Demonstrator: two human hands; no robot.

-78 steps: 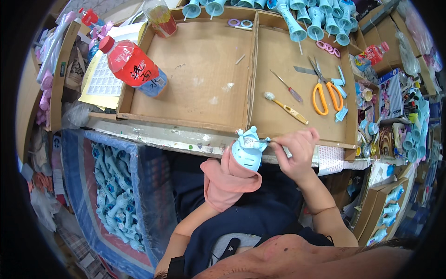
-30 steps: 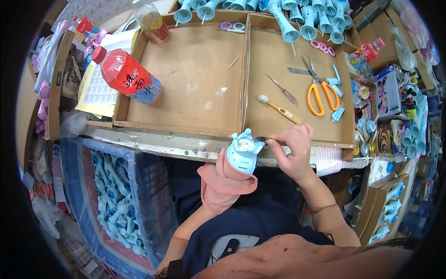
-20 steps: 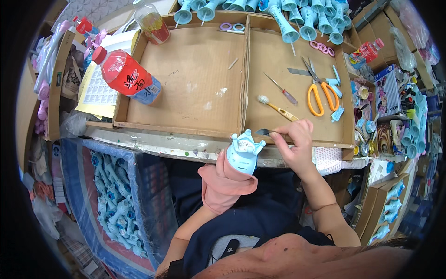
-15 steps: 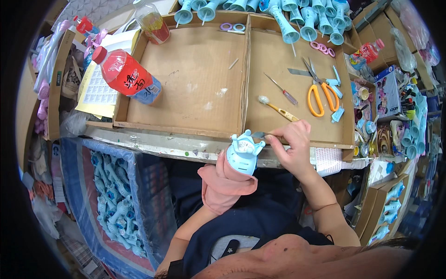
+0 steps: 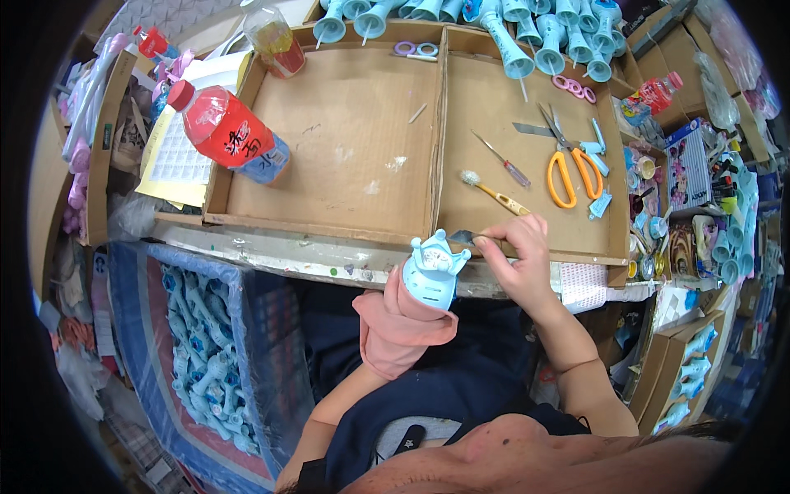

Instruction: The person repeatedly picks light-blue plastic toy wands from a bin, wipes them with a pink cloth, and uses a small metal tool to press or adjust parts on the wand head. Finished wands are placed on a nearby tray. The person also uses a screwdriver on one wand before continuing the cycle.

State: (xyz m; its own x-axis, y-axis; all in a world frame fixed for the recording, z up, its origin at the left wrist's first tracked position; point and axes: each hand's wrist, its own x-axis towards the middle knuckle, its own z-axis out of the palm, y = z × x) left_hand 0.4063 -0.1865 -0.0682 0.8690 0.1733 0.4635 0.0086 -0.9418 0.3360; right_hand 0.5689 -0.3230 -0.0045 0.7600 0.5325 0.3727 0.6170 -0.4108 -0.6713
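A light blue plastic crown-topped piece [image 5: 433, 280] rests upright in my left hand [image 5: 397, 309], whose fingers close around it under pink cloth [image 5: 387, 344]. The cloth hides most of those fingers. My right hand [image 5: 523, 259] pinches a small dark blade [image 5: 462, 236] between thumb and fingers, its tip beside the crown's points and a little apart from them. Both hands are at the table's near edge, in front of a cardboard tray.
In the tray [image 5: 329, 216] lie a toothbrush [image 5: 498, 196], a screwdriver [image 5: 504, 160] and orange-handled scissors [image 5: 573, 169]. A red-labelled bottle [image 5: 234, 136] stands at left. Light blue trumpet-shaped pieces [image 5: 514, 62] line the back. A blue-lined bin [image 5: 255, 362] of blue parts sits lower left.
The blade has tilted slightly, its tip turning away from the crown's points. Both hands keep nearly the same place and hold; the whole view has shifted a little.
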